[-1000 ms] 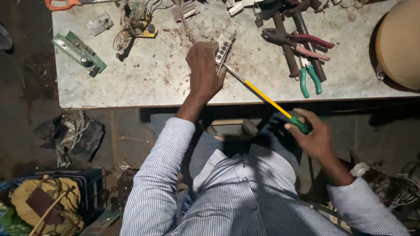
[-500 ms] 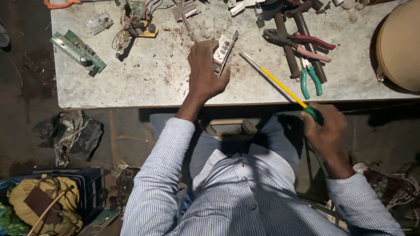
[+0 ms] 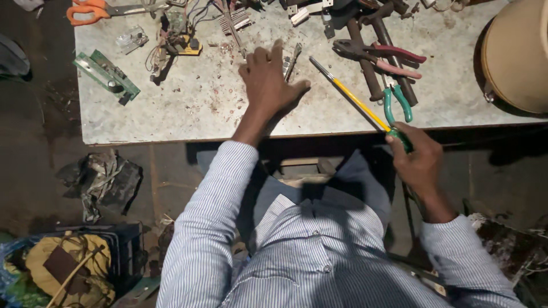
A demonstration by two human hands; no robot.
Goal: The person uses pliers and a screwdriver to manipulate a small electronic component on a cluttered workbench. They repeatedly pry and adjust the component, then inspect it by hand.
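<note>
My left hand (image 3: 268,82) rests on the pale worktable (image 3: 171,114), its fingers closed around a small metal part (image 3: 292,59) that sticks out past the fingertips. My right hand (image 3: 419,159) hovers just off the table's front edge and grips the green handle of a yellow-shafted screwdriver (image 3: 357,101). The screwdriver's metal tip points up and left, ending a short way to the right of the small part and apart from it.
Red-handled pliers (image 3: 379,54), green-handled pliers (image 3: 397,102), orange scissors (image 3: 91,10), a green circuit board (image 3: 108,74) and a wire tangle (image 3: 174,37) lie on the table. A tan round container (image 3: 516,54) stands at the right. Rags (image 3: 103,182) and a crate (image 3: 68,268) sit on the floor.
The screwdriver tip has pulled away from the small part and swung to the right. My right hand moved right and up. My left hand shifted up the table with the part.
</note>
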